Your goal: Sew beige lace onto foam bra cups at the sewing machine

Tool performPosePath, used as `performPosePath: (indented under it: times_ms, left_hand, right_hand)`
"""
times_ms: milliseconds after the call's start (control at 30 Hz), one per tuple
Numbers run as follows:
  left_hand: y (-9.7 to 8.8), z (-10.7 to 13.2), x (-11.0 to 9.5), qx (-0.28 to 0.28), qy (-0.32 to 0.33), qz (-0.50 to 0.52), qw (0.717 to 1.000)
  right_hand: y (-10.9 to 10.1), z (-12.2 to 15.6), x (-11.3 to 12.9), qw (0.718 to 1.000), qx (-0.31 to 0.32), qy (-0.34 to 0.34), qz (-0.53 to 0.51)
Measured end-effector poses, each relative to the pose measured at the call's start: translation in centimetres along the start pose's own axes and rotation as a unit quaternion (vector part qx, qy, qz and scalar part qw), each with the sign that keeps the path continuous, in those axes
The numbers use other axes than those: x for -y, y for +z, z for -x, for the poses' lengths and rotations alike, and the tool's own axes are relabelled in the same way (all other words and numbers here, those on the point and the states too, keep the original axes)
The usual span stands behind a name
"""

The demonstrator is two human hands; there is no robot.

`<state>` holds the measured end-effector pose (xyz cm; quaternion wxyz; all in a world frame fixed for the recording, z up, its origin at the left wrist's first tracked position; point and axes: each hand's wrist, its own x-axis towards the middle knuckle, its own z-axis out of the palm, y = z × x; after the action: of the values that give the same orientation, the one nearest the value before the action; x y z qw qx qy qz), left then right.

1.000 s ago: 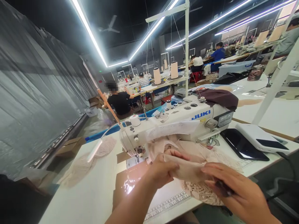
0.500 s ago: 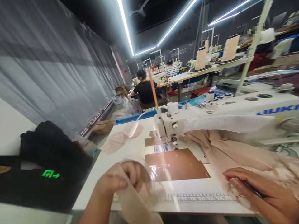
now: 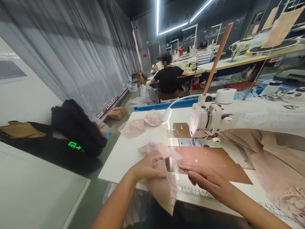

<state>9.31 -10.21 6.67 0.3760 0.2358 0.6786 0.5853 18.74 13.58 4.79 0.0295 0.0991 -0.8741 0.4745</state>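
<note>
Checker: State the grip of each hand

Operator: My left hand [image 3: 149, 167] is closed on a beige fabric piece [image 3: 160, 187], with the thumb on the near side. My right hand [image 3: 207, 178] has its fingers drawn together on a slim tool [image 3: 184, 170]; its thin end points left, towards the fabric. I cannot tell the exact type of tool, as most of it is covered by the hand

Checker: Give the location of the fabric piece

Operator: It is at the front edge of the bench [image 3: 119, 156]. The lower part hangs past the edge and tapers to a corner; the upper, sheerer part spreads behind my left hand and overlaps the left side of a brown sheet [image 3: 212, 156]

Checker: List the adjacent items

Operator: The sewing machine [image 3: 197, 121] stands behind the sheet, and its metal plate [image 3: 189, 142] is just beside the sheet's rear edge. A printed ruler strip [image 3: 197, 192] runs along the front of the bench. Two textured beige pieces [image 3: 135, 128] lie at the rear left, near the small lamp [image 3: 166, 115]. A larger beige garment [image 3: 267, 159] is bunched to the right, partly beneath the machine arm
</note>
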Motion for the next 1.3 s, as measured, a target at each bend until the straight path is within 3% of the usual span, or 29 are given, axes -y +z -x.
performPosePath:
  times_ms: [100,167,267,367,500,600,633,667,733,767,800,867,933,1000,1100,1200,1300]
  left_hand:
    - [0.1,0.0,-0.2,0.052,0.012,0.009,0.999]
    - [0.0,-0.2,0.0,0.061,0.020,-0.009,0.998]
    - [0.0,-0.5,0.4,0.066,0.027,-0.050,0.996]
    - [0.1,-0.8,0.7,0.058,0.035,-0.105,0.992]
    - [-1.4,-0.6,-0.2,0.080,0.047,-0.174,0.980]
    - [-4.9,0.1,-1.5,0.126,0.036,-0.263,0.956]
    - [-6.3,0.4,-1.8,0.088,0.017,-0.317,0.944]
    - [-7.6,0.7,-2.1,0.007,-0.001,-0.381,0.924]
    - [-9.4,1.1,-2.2,-0.164,-0.023,-0.470,0.867]
    - [-9.7,1.1,-2.0,-0.222,-0.018,-0.494,0.841]
    - [-9.5,1.0,-1.8,-0.242,-0.002,-0.508,0.827]
    - [-7.8,0.5,-1.0,-0.193,0.062,-0.531,0.823]
    - [-5.0,-0.5,-0.1,-0.087,0.138,-0.546,0.822]
    - [-2.2,-1.6,0.9,-0.031,0.175,-0.545,0.820]
    - [0.4,-2.9,2.0,-0.107,0.132,-0.540,0.824]
    - [1.8,-2.8,2.5,-0.182,0.121,-0.510,0.832]
    - [4.0,-2.1,2.9,-0.236,0.152,-0.460,0.843]
  right_hand:
    - [1.3,-1.9,0.8,0.983,0.119,0.056,-0.126]
    - [2.0,-2.8,1.1,0.967,0.152,0.088,-0.185]
    - [2.9,-3.6,1.4,0.955,0.154,0.097,-0.235]
    - [3.5,-4.0,1.7,0.958,0.132,0.056,-0.247]
    - [2.7,-3.3,0.7,0.984,0.098,0.034,-0.143]
    - [0.4,-1.5,-2.5,0.997,0.042,0.043,0.039]
    - [-0.6,-0.7,-4.1,0.992,0.004,0.037,0.118]
    - [-1.7,0.1,-5.7,0.979,-0.037,0.033,0.198]
    - [-3.7,1.7,-8.6,0.931,-0.121,0.024,0.344]
    - [-4.5,2.4,-9.8,0.909,-0.135,0.007,0.394]
    - [-5.0,2.9,-10.6,0.894,-0.145,-0.005,0.424]
    - [-5.4,3.6,-11.1,0.884,-0.164,-0.025,0.436]
    - [-4.9,3.8,-10.3,0.907,-0.179,-0.015,0.380]
    - [-3.7,3.7,-8.9,0.948,-0.175,0.025,0.263]
    - [-1.6,3.3,-6.4,0.984,-0.137,0.111,0.005]
    - [0.4,2.8,-4.1,0.941,-0.131,0.210,-0.231]
    - [1.9,1.8,-2.1,0.905,-0.091,0.231,-0.346]
